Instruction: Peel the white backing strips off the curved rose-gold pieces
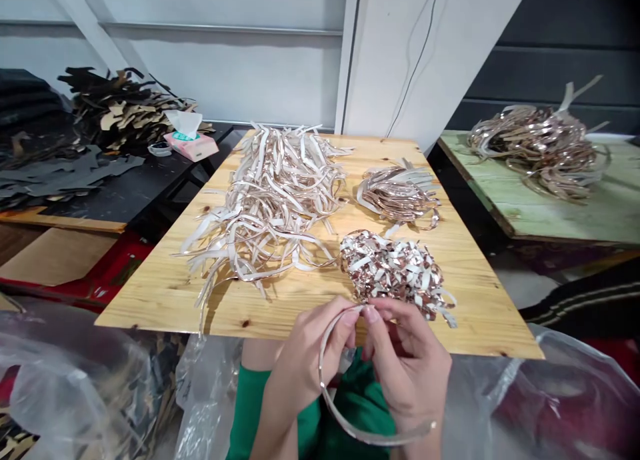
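Two hands: left hand (305, 367) and right hand (407, 363) both closed, pinching one looped metallic strip (323, 380) between them
Strip spot: held up at the near edge of the pine desk (150, 307)
Right by the fingers: heap of chopped strip bits (395, 270)
Farther up the desk: big pile of long strips (265, 200), smaller curled bundle (400, 193)

Left hand (307, 360) and right hand (407, 360) raised close together near the centre, fingers curled in a pinch, fingertips (371, 315) almost meeting, wrists bent inward, bare forearms angling back toward the near edge.
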{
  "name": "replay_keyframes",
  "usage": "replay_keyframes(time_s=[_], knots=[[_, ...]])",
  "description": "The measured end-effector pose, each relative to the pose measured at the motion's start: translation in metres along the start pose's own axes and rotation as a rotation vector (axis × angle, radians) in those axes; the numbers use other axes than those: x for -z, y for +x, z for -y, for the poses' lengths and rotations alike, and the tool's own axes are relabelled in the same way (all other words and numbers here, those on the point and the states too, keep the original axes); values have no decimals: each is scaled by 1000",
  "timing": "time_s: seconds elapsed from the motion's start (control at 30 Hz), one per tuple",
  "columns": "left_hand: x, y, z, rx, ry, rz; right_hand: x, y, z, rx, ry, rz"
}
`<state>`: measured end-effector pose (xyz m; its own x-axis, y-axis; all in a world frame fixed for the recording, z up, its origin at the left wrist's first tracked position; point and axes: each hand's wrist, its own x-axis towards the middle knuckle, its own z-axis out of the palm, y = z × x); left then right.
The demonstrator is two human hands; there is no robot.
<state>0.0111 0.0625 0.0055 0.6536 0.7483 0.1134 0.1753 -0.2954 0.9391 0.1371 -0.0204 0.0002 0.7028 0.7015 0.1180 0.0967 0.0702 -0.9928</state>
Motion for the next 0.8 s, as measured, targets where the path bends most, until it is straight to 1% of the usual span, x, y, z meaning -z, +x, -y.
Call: replay_keyframes(time_s=[0.13, 0.27, 0.33, 0.4, 0.47, 0.5, 0.53, 0.63, 0.7, 0.73, 0.8], knots=[[-6, 0, -5, -49, 27, 1, 8, -2, 1, 62, -96, -22], [-10, -2, -11, -129, 74, 24, 15, 0, -1, 237, -268, -87], [-11, -4, -14, -165, 100, 10, 16, 3, -3, 319, -318, -93], [-12, -5, -15, -167, 117, -17, 16, 5, -6, 360, -336, -98], [-12, -6, -15, -103, 108, -26, 16, 5, -7, 357, -339, -114], [-12, -6, -14, -46, 74, -35, 16, 5, -8, 340, -324, -104], [-12, -6, -13, 25, 23, -47, 17, 5, -7, 304, -291, -67], [-9, -6, -9, 265, -106, -100, 20, 3, -4, 139, -67, 171], [-6, -7, -8, 379, -84, -93, 20, 1, -1, 51, 63, 306], [-4, -8, -8, 409, -48, -70, 19, 0, 1, 31, 88, 333], [-2, -10, -11, 414, 16, -68, 16, -1, 4, 29, 67, 360]])
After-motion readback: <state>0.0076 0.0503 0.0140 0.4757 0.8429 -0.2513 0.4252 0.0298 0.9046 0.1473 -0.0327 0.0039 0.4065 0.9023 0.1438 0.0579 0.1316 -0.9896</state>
